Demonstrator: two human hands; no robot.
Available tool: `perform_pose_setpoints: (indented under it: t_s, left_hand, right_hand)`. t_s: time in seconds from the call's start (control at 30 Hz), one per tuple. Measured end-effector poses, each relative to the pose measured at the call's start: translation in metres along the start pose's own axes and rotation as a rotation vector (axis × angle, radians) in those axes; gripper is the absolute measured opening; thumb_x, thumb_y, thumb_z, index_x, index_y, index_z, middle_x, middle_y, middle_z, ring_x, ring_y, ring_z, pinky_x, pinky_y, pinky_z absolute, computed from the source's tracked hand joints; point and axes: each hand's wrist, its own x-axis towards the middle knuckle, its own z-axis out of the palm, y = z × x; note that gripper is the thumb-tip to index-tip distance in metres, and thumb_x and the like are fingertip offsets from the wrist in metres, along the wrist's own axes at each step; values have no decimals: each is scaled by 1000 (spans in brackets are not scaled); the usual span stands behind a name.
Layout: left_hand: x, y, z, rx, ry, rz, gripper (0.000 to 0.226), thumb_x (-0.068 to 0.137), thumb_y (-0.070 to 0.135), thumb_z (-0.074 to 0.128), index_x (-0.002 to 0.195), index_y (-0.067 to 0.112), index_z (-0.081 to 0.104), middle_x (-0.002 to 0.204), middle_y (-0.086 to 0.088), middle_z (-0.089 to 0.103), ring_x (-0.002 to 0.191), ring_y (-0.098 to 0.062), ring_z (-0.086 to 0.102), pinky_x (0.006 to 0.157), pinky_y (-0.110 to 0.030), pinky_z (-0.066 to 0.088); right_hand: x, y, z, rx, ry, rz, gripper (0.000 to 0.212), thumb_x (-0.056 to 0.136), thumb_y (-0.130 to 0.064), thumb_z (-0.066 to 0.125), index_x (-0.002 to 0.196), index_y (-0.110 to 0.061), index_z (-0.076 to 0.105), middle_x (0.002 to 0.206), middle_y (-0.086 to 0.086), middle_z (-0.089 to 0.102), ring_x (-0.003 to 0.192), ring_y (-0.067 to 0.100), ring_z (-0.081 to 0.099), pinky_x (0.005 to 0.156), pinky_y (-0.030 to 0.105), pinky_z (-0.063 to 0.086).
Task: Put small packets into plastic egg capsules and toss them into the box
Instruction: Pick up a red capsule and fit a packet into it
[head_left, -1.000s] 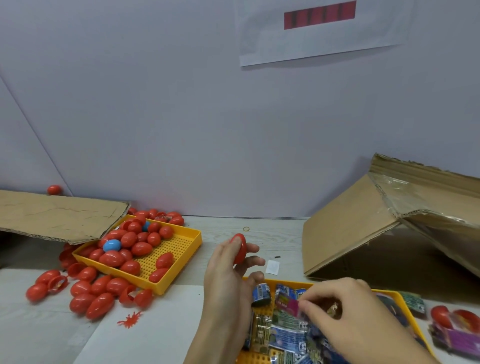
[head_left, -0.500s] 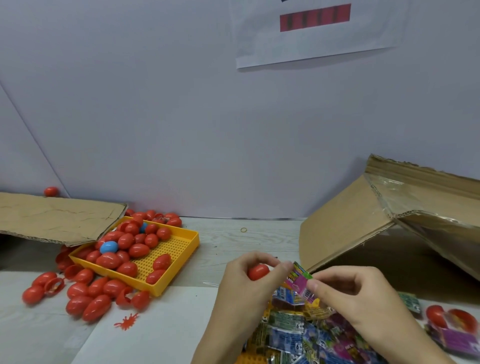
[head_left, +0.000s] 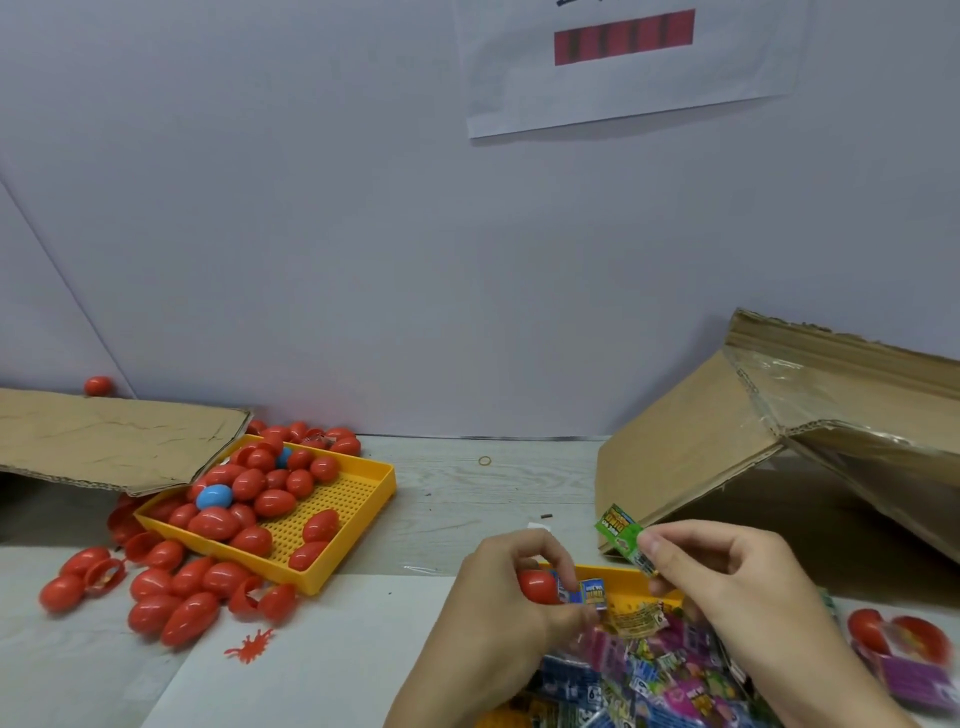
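Lower centre: left hand (head_left: 511, 597) grips red capsule (head_left: 537, 585) and blue packet (head_left: 589, 593); right hand (head_left: 727, 582) pinches green packet (head_left: 621, 532) alongside.

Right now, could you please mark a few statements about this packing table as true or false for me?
1. The left hand holds a red egg. True.
2. The right hand pinches a green packet. True.
3. The yellow tray holds only blue eggs. False: nearly all are red, with a blue egg among them.
4. The cardboard box stands on the left. False: it lies tipped on the right.
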Motion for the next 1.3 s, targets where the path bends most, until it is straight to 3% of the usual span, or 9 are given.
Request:
perform_pose_setpoints:
  t_s: [0.13, 0.3, 0.43, 0.7, 0.83, 1.0, 1.17, 1.3]
  left_hand:
    - [0, 1, 1, 23, -14, 13, 16, 69, 33, 88, 70, 24, 75, 78, 8, 71, 67, 1, 64, 61, -13, 52]
    - [-2, 7, 4, -179, 137, 72, 12, 75, 47, 77, 80, 36, 77, 81, 19, 72, 74, 6, 66, 59, -7, 47]
    - [0, 7, 4, -310, 183, 37, 9, 74, 39, 80, 80, 32, 79, 77, 15, 72, 67, 0, 65, 62, -15, 49]
    - [1, 6, 5, -256, 224, 85, 8, 75, 31, 82, 77, 25, 78, 77, 13, 71, 69, 0, 65, 60, -16, 51]
    - [2, 6, 7, -200, 239, 117, 9, 75, 32, 82, 73, 25, 77, 75, 13, 70, 68, -1, 65, 58, -15, 50]
    - [3, 4, 8, -110, 268, 138, 10, 77, 32, 81, 73, 23, 77, 80, 4, 71, 75, -9, 66, 60, -15, 51]
    - [2, 5, 7, -105, 263, 169, 9, 77, 30, 81, 73, 23, 77, 79, 9, 71, 78, -4, 66, 61, -14, 51]
    - [0, 7, 7, -122, 238, 178, 8, 75, 30, 82, 72, 26, 76, 77, 13, 70, 76, -3, 67, 60, -14, 52]
  right_hand:
    - [2, 4, 1, 27, 3, 28, 8, 81, -26, 71, 80, -20, 76, 64, 5, 72, 49, 3, 62, 59, 26, 42]
    - [1, 3, 8, 43, -91, 49, 17, 77, -37, 68, 83, -25, 78, 71, 4, 74, 67, 11, 70, 62, 26, 47]
    - [-3, 0, 13, 33, -165, 23, 13, 81, -36, 65, 83, -33, 77, 70, 1, 74, 61, 4, 68, 52, 10, 45]
    - [-5, 0, 15, -78, -86, -21, 8, 85, -32, 65, 84, -33, 73, 73, -12, 74, 72, -4, 67, 58, 8, 44]
    - [-5, 3, 18, -199, -21, -91, 9, 86, -30, 67, 87, -34, 75, 84, -23, 72, 83, -8, 64, 71, 15, 50]
    - [-6, 2, 17, -262, 26, -154, 10, 81, -26, 73, 81, -36, 74, 80, -21, 71, 81, 0, 66, 73, 22, 53]
    - [-7, -1, 18, -212, 6, -127, 6, 78, -35, 74, 75, -30, 73, 75, -15, 72, 76, 0, 66, 70, 22, 49]
    - [-6, -4, 16, -130, -27, -91, 7, 79, -29, 74, 72, -29, 75, 72, -6, 72, 70, 5, 65, 68, 25, 47]
